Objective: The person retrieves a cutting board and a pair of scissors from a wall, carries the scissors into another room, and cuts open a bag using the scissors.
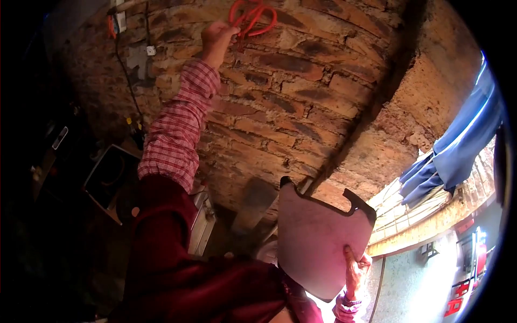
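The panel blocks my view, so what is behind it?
Beyond the top edge of the panel, the brick wall shows. Whatever is directly behind is covered, including any fingers of the right hand there.

The top of the red loops (263, 31) is cut off by the upper edge, and what hangs below them is too dim to be made out. The fingers of the right hand (356, 272) are partly hidden by the sheet (318, 237). The maroon garment (215, 293) is cut off at the bottom. Objects at the far left are lost in darkness; the floor (412, 285) is partly washed out by glare.
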Motion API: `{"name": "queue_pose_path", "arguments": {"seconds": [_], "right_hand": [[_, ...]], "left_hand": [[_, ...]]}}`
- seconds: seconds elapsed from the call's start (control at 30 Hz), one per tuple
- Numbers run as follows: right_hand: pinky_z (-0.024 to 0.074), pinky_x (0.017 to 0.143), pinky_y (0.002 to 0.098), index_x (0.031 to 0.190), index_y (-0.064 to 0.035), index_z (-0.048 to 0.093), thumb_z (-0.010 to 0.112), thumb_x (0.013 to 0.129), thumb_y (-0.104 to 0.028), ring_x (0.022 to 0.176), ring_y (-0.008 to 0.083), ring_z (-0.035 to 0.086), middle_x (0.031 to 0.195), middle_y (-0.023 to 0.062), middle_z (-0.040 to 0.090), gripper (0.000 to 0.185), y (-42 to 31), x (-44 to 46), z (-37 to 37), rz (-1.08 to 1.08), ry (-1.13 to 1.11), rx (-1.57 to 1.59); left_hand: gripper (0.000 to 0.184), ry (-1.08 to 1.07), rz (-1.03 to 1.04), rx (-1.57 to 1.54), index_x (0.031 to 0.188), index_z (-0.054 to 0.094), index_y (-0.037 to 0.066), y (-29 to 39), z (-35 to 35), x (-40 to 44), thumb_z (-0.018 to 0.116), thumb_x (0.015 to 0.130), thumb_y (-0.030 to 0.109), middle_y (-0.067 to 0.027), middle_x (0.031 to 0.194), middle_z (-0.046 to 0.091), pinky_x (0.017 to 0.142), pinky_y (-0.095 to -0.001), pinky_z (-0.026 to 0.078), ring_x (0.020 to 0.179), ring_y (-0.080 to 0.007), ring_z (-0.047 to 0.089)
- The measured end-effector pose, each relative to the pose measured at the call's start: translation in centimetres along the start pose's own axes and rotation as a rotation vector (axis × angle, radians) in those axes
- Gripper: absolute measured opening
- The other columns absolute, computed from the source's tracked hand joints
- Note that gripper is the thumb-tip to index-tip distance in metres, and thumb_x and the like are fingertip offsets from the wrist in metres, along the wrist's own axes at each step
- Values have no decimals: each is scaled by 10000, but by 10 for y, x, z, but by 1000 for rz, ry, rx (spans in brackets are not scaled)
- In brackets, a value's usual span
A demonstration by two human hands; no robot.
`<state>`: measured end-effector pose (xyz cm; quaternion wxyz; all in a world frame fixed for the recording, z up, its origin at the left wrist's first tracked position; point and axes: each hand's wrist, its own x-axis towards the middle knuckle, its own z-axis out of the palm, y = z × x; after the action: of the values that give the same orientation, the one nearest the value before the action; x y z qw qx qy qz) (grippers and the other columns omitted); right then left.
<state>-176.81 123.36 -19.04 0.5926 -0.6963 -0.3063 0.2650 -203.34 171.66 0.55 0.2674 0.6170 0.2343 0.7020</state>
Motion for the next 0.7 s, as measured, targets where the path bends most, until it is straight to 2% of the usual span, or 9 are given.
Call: {"name": "queue_pose_path", "arguments": {"seconds": [0.03, 0.13, 0.23, 0.33, 0.43, 0.53, 0.63, 0.7], "right_hand": [[447, 655, 252, 976, 25, 689, 661, 886, -138, 711, 81, 563, 816, 10, 672, 188, 4, 1, -1, -4, -8, -4], [461, 770, 295, 1065, 3, 682, 689, 868, -162, 853, 141, 606, 935, 76, 700, 256, 12, 5, -9, 50, -47, -35], [462, 762, 299, 1052, 1, 686, 694, 863, -162, 845, 145, 609, 927, 82, 701, 250, 7, 3, -4, 91, -39, -2], [450, 650, 253, 971, 37, 689, 651, 890, -130, 712, 79, 565, 797, 29, 682, 189, 2, 0, 3, 22, 23, -65], [450, 656, 251, 977, 39, 689, 651, 884, -113, 715, 80, 564, 807, 29, 683, 182, -5, -2, 7, 28, 35, -50], [451, 664, 255, 979, 40, 689, 656, 877, -104, 721, 83, 565, 817, 28, 683, 179, 0, 0, 5, 67, 21, -50], [467, 782, 330, 1095, 2, 668, 688, 865, -200, 846, 180, 614, 933, 96, 702, 306, 18, 4, -3, 89, -33, -26], [465, 788, 324, 1087, 1, 672, 686, 866, -196, 855, 172, 612, 941, 94, 702, 296, 20, 4, -1, 71, -19, -19]], "left_hand": [[201, -3, -20, -12, 740, 571, 57, -1, -4, 2, 725, 797, 173, -41, 739, 603, 604, -302, 476, 694, -123, 564], [177, -11, -30, -28, 805, 599, 48, -5, -11, 14, 727, 799, 169, -49, 797, 644, 649, -312, 502, 764, -130, 605], [207, -10, 64, -3, 935, 617, 40, -7, -12, 15, 724, 805, 160, -45, 819, 653, 731, -343, 515, 811, -143, 619], [237, -54, 135, 1, 999, 605, 42, -8, -16, 7, 713, 814, 144, -41, 841, 651, 780, -338, 493, 841, -142, 617], [230, -23, 192, 39, 985, 599, -3, -1, -16, 6, 694, 798, 91, -57, 815, 651, 669, -286, 479, 720, -124, 605], [232, -59, 301, -47, 994, 597, 3, 10, -14, 8, 689, 804, 101, -50, 824, 647, 676, -296, 482, 724, -127, 608], [157, -88, 256, 124, 906, 561, 39, 38, -14, -15, 682, 836, 110, -51, 873, 634, 793, -321, 468, 846, -144, 602], [154, -118, 258, 93, 900, 561, 27, 31, -16, -26, 678, 827, 95, -37, 827, 633, 692, -284, 469, 755, -115, 595]]}}
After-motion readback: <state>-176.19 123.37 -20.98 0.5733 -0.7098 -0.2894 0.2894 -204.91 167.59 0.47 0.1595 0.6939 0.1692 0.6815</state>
